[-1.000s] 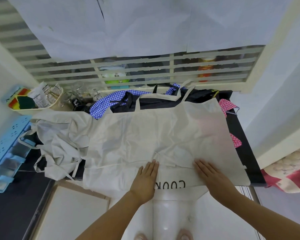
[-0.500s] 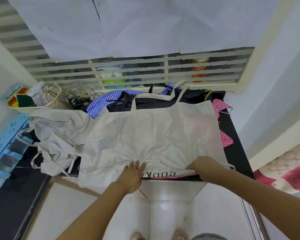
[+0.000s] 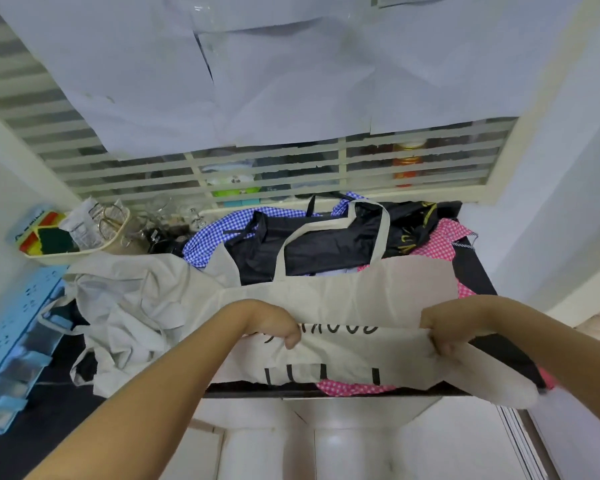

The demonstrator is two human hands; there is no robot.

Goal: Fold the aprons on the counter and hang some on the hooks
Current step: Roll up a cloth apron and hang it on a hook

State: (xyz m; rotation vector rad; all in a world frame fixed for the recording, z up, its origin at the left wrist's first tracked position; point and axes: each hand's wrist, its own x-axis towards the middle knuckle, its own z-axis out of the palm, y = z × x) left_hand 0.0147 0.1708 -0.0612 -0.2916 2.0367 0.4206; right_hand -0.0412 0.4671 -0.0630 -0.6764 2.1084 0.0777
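A cream apron [image 3: 357, 299] with black lettering lies across the dark counter [image 3: 478, 275], its neck loop toward the window. My left hand [image 3: 274, 323] grips its near fold at the middle-left. My right hand [image 3: 444, 332] grips the same fold at the right. The lower part is lifted and doubled over, so printed letters show on its underside. Beneath it lie a pink checked apron [image 3: 350, 386], a black apron [image 3: 326, 244] and a blue checked apron [image 3: 215, 233]. A second cream apron [image 3: 129, 306] is crumpled at the left. No hooks are in view.
A cream basket [image 3: 73, 237] with sponges and packets stands at the back left beside several glasses [image 3: 174, 220]. A blue rack [image 3: 11, 334] is at the far left. A slatted window [image 3: 274, 168] runs behind the counter. White walls close both sides.
Both hands went from lying flat on the cream apron to gripping its near edge and lifting it up and forward. The apron's lower part is now folded over.
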